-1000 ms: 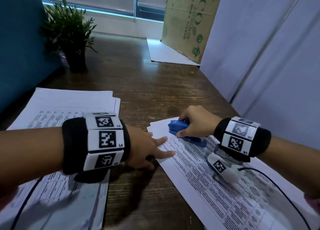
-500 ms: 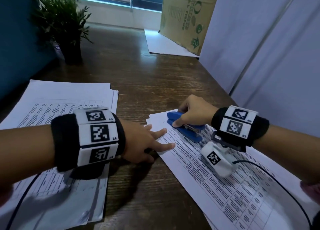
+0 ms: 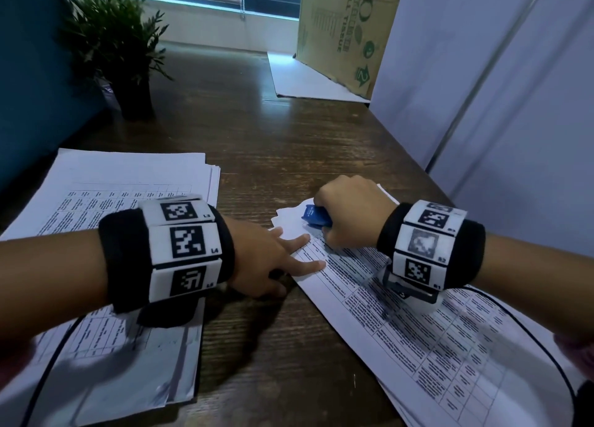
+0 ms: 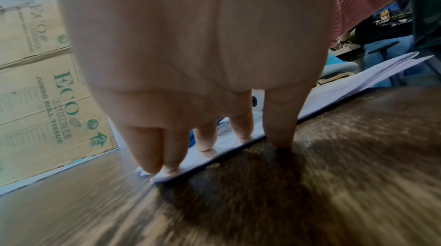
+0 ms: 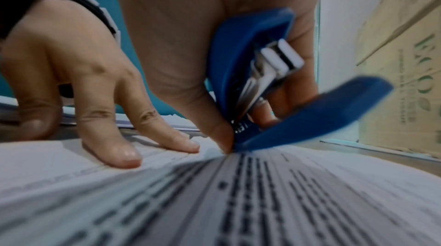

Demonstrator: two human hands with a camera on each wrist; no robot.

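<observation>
A blue stapler (image 3: 315, 217) sits at the top left corner of a printed sheet set (image 3: 418, 314) on the wooden desk. My right hand (image 3: 348, 214) grips the stapler (image 5: 248, 72) with thumb and fingers curled round it; in the right wrist view its jaws stand apart and the base rests on the paper (image 5: 214, 203). My left hand (image 3: 273, 259) lies flat with straight fingers (image 4: 241, 127) pressing the left edge of the same sheets (image 4: 214, 153). In the right wrist view the left hand (image 5: 100, 99) presses the paper beside the stapler.
A second stack of printed papers (image 3: 128, 182) lies at the left under my left forearm. A potted plant (image 3: 125, 57) stands at the back left. A cardboard box (image 3: 340, 31) leans at the back right on a white sheet (image 3: 308, 82). A white partition (image 3: 498, 89) borders the desk's right side.
My right hand has turned and closed more fully over the stapler, which is now mostly hidden at the paper's corner. The left hand stays pressing the sheets.
</observation>
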